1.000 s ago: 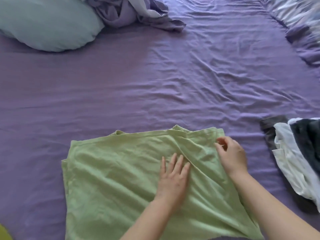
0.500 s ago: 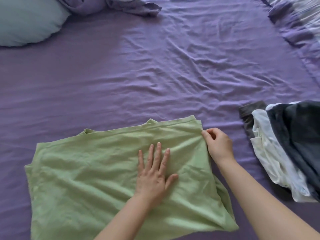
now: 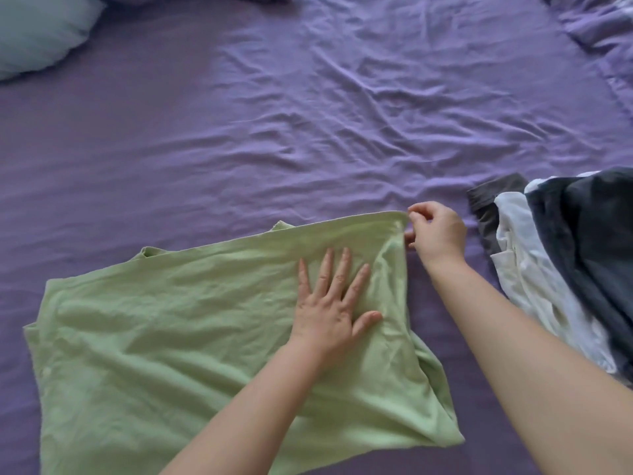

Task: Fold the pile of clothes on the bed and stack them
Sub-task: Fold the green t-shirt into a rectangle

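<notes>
A light green garment (image 3: 178,337) lies spread on the purple bed sheet (image 3: 308,114) nearest the person, and the left hand (image 3: 330,303) presses flat on its right part with fingers (image 3: 342,269) straight and spread, holding nothing. Just beyond, at the garment's far right corner, the right hand (image 3: 436,229) has its fingers curled and pinches the cloth's edge there. To the right lies the pile of clothes (image 3: 565,269), white and dark pieces heaped together, apart from the green one, and at the far left corner rests a pale blue pillow (image 3: 37,32).
</notes>
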Demonstrator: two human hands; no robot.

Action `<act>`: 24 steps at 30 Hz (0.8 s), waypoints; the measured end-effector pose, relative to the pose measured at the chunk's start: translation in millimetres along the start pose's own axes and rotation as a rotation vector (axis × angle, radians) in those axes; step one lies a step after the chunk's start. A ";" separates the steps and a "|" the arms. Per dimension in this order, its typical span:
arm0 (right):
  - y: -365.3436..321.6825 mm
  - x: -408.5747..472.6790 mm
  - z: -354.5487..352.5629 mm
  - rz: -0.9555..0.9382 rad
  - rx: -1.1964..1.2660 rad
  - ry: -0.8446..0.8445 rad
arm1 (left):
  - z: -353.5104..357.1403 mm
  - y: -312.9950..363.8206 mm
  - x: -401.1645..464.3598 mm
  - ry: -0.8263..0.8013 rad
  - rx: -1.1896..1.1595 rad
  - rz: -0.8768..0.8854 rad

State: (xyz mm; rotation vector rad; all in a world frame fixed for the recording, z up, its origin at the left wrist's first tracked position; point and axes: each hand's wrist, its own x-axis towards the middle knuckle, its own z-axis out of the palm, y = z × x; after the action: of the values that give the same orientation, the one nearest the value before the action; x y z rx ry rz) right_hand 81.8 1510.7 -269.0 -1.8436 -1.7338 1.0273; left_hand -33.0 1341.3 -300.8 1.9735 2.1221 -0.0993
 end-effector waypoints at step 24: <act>106.8 -227.3 -55.8 0.148 -0.388 -0.151 | 16.7 88.4 -168.6 0.070 -0.194 -0.087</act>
State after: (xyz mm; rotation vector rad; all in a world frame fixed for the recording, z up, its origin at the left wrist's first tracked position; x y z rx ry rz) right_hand 204.8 1285.0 -257.5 -2.2088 -2.0252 0.9566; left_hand 66.5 1181.1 -269.6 1.7990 2.1701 0.1575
